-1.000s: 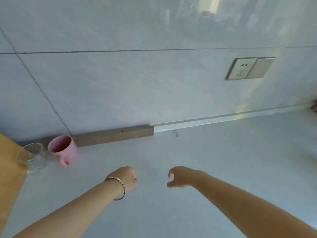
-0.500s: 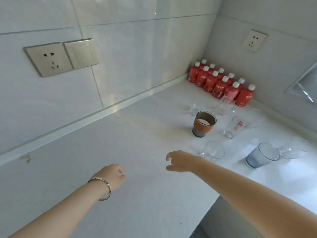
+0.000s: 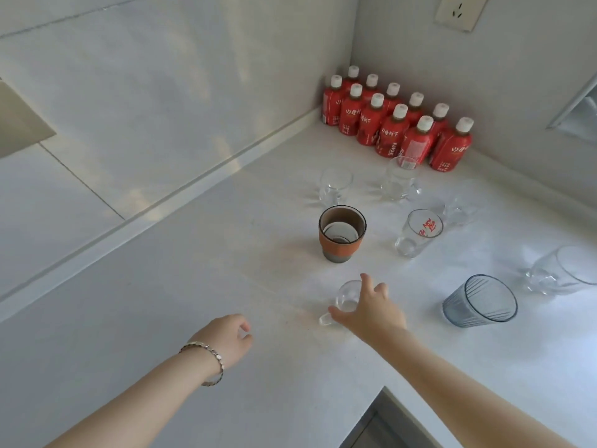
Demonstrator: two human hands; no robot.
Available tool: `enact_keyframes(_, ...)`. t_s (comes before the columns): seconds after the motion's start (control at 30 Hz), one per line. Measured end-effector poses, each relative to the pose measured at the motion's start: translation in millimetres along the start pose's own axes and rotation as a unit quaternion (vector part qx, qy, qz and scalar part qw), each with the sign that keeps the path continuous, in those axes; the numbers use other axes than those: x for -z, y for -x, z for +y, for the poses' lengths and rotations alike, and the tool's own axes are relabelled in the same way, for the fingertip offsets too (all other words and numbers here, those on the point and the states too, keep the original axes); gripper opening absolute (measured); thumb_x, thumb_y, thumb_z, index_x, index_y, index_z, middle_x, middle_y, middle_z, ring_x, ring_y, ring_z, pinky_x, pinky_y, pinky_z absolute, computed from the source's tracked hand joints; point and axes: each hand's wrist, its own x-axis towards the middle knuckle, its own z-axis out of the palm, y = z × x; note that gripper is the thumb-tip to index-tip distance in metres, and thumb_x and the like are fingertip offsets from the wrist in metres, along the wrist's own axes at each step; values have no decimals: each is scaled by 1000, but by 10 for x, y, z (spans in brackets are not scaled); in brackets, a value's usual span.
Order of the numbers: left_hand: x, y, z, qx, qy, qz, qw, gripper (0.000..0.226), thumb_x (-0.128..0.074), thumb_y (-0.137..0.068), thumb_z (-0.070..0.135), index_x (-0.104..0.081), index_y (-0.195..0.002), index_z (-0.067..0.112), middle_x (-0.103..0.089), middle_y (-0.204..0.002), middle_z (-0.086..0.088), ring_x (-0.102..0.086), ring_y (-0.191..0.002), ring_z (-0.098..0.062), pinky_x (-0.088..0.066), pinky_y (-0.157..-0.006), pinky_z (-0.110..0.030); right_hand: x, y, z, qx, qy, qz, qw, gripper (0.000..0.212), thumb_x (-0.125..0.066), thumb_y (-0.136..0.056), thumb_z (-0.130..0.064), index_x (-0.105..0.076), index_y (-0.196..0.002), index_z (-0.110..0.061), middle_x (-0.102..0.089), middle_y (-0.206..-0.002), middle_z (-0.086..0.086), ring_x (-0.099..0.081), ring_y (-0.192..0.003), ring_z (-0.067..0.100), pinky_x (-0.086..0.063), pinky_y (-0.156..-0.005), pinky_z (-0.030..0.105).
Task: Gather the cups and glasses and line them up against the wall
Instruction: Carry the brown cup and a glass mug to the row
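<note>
Several cups and glasses stand scattered on the white counter [image 3: 161,318]. My right hand [image 3: 371,310] reaches over a small clear handled glass [image 3: 346,297], fingers spread around its rim; the glass still rests on the counter. Behind it is a cup with an orange sleeve [image 3: 341,236]. To the right are a glass with red characters [image 3: 420,232] and a blue-grey ribbed tumbler [image 3: 481,302]. Two clear mugs [image 3: 334,187] [image 3: 399,181] stand farther back, and another clear glass [image 3: 562,273] sits at the far right. My left hand [image 3: 227,334], with a bracelet, hovers loosely curled and holds nothing.
Several red bottles with white caps [image 3: 394,124] fill the far corner. The tiled wall [image 3: 161,92] runs along the left with a raised ledge at its foot. A socket [image 3: 460,11] is on the right wall. The counter's cut-out edge [image 3: 381,396] lies near my right forearm.
My view swung right from the pink mug and glass at the wall to the scattered glasses. My right hand moved forward over the small clear glass. The left hand stayed low.
</note>
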Motion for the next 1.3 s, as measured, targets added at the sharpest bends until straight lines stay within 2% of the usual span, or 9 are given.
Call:
enact_keyframes(0.1, 72, -59, 198, -9, -2, 12, 1000, 31, -49, -88, 28, -56, -118, 20, -59, -106, 3, -61, -106, -20, -48, -95, -31, 25, -53, 88, 6, -60, 2, 998, 95, -70, -70, -53, -20, -142, -16, -44, -135, 7, -55, -117, 31, -48, -88, 37)
enact_keyframes(0.17, 174, -142, 449, -36, -39, 40, 998, 42, -52, -87, 35, -49, -126, 21, -54, -126, -1, -54, -119, -22, -43, -103, -32, 118, -95, 185, 6, -102, -8, 995, 92, -75, -68, -48, -24, -137, -13, -49, -134, 5, -55, -116, 28, -48, -89, 36)
enact_keyframes(0.23, 305, -262, 802, -76, -63, 82, 992, 64, -58, -83, 42, -35, -138, 21, -37, -145, -3, -41, -133, -23, -35, -110, -35, 236, -126, 281, 7, -128, -5, 992, 86, -77, -66, -46, -31, -130, -13, -53, -129, 4, -54, -115, 24, -48, -90, 33)
enact_keyframes(0.43, 456, -739, 1860, -174, 42, 122, 976, 115, -77, -63, 50, -6, -148, 17, -14, -156, -3, -26, -142, -24, -31, -114, -41, 565, -146, 430, 36, -121, 39, 991, 81, -77, -67, -44, -35, -129, -15, -53, -129, 1, -52, -118, 22, -45, -93, 34)
enact_keyframes(0.63, 235, -756, 1873, -151, 13, 183, 971, 91, -74, -64, 50, -28, -134, 13, -34, -138, -5, -47, -120, -30, -48, -91, -40, 645, -120, 460, 58, -111, 50, 991, 85, -78, -66, -46, -32, -133, -20, -50, -135, 1, -55, -116, 19, -47, -95, 35)
enact_keyframes(0.83, 114, -222, 848, -160, 124, 201, 958, 96, -78, -53, 44, -35, -134, 17, -40, -138, 1, -48, -124, -20, -47, -98, -33, 512, -21, 192, 95, -52, 23, 994, 87, -77, -66, -47, -30, -134, -21, -50, -135, -3, -55, -115, 19, -45, -90, 30)
enact_keyframes(1.03, 175, 380, -615, -57, 194, 243, 949, 92, -86, -48, 35, -45, -128, 22, -46, -131, 6, -47, -123, -12, -39, -98, -23, 81, 281, -652, 193, 43, -33, 980, 79, -77, -65, -46, -34, -129, -25, -53, -128, -4, -58, -108, 23, -41, -77, 26)
enact_keyframes(1.17, 201, 883, -1598, 33, 240, 307, 920, 86, -88, -51, 25, -45, -126, 22, -45, -128, 5, -51, -111, -12, -41, -92, -25, -420, 731, -1465, 278, 92, -69, 954, 78, -75, -66, -44, -33, -129, -26, -52, -127, -5, -58, -107, 21, -39, -74, 25)
enact_keyframes(1.3, 143, 1406, -2683, 92, 274, 350, 891, 84, -87, -52, 26, -45, -125, 22, -44, -120, 8, -50, -118, -16, -40, -91, -24, -1067, 1353, -2293, 351, 112, -93, 925, 78, -75, -66, -43, -33, -130, -27, -51, -128, -6, -57, -107, 19, -38, -73, 23)
